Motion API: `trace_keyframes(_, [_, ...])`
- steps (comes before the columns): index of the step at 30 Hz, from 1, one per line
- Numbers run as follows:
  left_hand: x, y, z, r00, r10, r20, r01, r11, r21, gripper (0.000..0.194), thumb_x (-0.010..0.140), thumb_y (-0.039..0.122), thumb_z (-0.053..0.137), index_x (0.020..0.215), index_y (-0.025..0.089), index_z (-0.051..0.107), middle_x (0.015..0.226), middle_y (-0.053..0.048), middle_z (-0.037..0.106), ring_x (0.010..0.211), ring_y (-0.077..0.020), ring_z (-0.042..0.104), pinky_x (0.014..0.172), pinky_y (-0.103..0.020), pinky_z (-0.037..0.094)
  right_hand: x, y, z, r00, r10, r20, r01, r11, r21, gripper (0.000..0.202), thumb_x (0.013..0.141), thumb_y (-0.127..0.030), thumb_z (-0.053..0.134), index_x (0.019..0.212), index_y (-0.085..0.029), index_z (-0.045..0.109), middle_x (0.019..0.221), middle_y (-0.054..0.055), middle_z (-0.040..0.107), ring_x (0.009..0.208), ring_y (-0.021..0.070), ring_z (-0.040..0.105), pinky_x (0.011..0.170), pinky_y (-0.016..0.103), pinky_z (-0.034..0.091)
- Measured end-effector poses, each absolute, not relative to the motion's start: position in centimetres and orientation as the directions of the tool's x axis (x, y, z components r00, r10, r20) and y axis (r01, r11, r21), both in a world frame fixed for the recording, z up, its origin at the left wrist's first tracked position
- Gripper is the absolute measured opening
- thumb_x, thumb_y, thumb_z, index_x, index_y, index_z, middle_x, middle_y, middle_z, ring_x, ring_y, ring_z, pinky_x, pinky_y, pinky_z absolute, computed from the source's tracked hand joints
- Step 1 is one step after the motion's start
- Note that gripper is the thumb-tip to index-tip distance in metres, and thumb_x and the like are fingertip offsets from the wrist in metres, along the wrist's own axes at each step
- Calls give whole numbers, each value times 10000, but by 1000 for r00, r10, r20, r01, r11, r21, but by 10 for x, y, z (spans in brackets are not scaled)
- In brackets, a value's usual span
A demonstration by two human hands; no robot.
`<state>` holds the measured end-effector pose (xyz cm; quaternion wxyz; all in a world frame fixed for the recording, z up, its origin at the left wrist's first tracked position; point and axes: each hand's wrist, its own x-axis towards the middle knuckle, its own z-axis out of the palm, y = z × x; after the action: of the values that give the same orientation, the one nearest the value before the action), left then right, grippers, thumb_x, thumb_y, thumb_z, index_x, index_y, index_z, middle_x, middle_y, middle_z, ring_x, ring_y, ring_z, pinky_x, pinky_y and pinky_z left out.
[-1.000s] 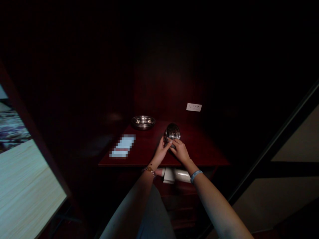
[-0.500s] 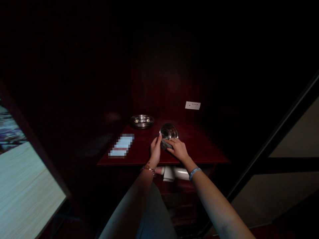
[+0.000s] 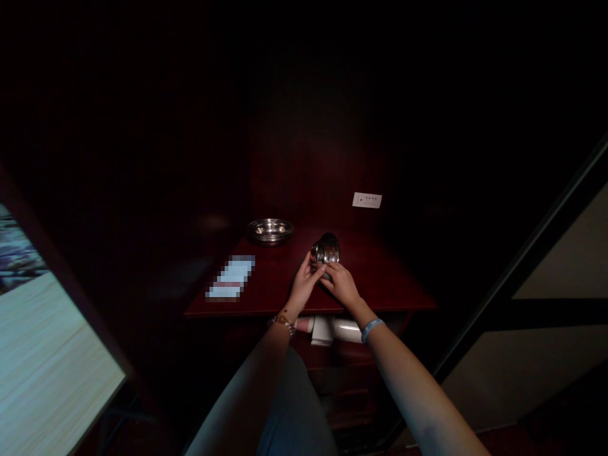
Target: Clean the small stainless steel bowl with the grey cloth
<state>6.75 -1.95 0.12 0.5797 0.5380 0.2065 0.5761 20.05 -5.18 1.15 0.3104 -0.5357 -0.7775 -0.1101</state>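
Two shiny metal bowls or cups, seemingly one beside the other, show as a metal piece (image 3: 327,249) tilted above the dark red desk (image 3: 266,294). My left hand (image 3: 304,282) grips its left side, with the thumb across the near edge. On the near right side, the fingers of my right hand (image 3: 341,284) are closed on it too. Both hands meet at the metal piece, and its lower part is hidden behind the fingers. Stacked metal dishes (image 3: 270,232) stand at the back left of the desk.
A blurred-out pale rectangle (image 3: 231,277) lies on the desk's left. The wall behind carries a white socket (image 3: 367,200). Under the desktop are a white roll (image 3: 347,330) and a white box (image 3: 322,330). A pale wooden table (image 3: 52,361) stands at the far left.
The metal piece has turned and tilted, so its open side now faces differently. My left thumb has moved right, closer to my right fingers.
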Motion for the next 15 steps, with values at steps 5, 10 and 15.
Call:
trace_keyframes(5, [64,-21,7,144,923,358,-429,-268,863,706,792,387,694,1419,182,442,1250,-86,656,1178,-219,593,1064,-360,419,200,-53,15,-255,786,563,908,395,-141,350,873,-241,612,1224,-227,613,1132,70,629,1043,197,559,925,300,446])
trace_keyframes(10, [61,-23,9,11,946,325,-383,-296,875,636,780,454,695,1330,167,556,1207,-78,680,1095,-212,630,969,-305,479,199,-58,20,-280,803,526,927,368,-69,396,869,-297,638,1261,-278,588,1157,45,632,1062,201,548,880,276,458])
trace_keyframes(15, [60,-24,10,-25,944,329,-397,-312,863,577,773,453,700,1265,166,607,1201,-86,681,1080,-210,634,942,-296,489,198,-60,21,-293,800,523,933,359,-27,424,870,-266,631,1289,-290,565,1157,42,636,1081,216,542,905,296,464])
